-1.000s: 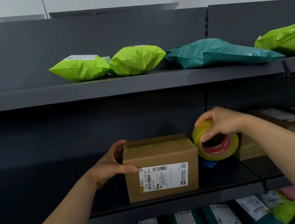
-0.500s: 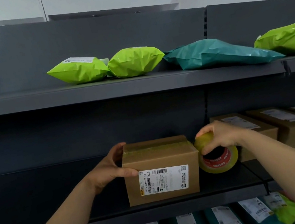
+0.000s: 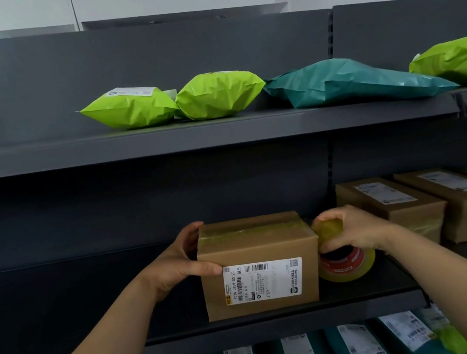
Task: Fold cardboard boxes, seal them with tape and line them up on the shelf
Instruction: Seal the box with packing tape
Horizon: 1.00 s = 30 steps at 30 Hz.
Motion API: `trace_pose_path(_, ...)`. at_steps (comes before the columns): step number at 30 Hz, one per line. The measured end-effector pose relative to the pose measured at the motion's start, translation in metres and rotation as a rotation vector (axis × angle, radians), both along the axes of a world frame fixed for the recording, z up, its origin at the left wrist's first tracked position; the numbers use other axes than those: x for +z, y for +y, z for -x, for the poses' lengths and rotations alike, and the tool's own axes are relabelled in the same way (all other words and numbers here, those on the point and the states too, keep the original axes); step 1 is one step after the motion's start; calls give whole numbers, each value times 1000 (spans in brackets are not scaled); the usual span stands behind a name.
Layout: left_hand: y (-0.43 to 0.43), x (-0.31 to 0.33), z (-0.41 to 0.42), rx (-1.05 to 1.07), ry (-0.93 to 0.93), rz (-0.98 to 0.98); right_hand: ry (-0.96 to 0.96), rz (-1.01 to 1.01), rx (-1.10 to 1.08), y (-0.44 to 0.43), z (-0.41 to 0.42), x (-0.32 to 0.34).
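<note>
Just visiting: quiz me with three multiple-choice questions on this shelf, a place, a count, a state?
1. Where is the yellowish roll of packing tape by the brown cardboard box? A on top; B at its right; C at its left.
2. Lime-green plastic mailer bags on the upper grey metal shelf: A one; B three; C five.
3. The left hand: A grips the box; B hangs idle; C holds scissors.
Key: B, the roll stands against the box's right side; B, two lie left, one right; A, thumb and fingers wrap its left edge.

Left hand (image 3: 178, 261) grips box (image 3: 257, 250); right hand (image 3: 355, 229) grips tape (image 3: 349, 267).
</note>
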<state>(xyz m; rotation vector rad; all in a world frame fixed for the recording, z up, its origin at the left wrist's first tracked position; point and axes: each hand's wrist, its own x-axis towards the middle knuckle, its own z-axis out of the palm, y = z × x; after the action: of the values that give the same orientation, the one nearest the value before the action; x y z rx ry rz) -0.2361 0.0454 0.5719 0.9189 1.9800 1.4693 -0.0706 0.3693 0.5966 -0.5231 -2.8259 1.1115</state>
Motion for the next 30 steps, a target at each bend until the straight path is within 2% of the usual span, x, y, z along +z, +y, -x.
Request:
trace_pose_path(4, 0, 1, 0, 2, -4, 27, -90, -25, 6, -3, -12, 11)
trace_pose_path(7, 1, 3, -3, 3, -3, 39, 106, -28, 10, -31, -17, 32)
trace_pose_path(9, 2, 4, -5, 3, -7, 43, 197, -113, 112, -72, -9, 42)
trace_pose_path(12, 1, 5, -7, 10, -7, 47, 120, -257, 328, -135, 17, 39)
trace_pose_path(14, 1, 5, -7, 11, 1, 53, 29, -366, 389, -150, 30, 27)
trace_pose_path(19, 0, 2, -4, 17, 33, 62, -47, -470, 277, -118, 16, 19)
trace_pose_path(26, 2, -2, -3, 23, 30, 58, -44, -398, 100, -73, -23, 12)
trace_pose_path(30, 0, 7, -9, 17, 58, 122, -89, -614, 108, -80, -22, 19)
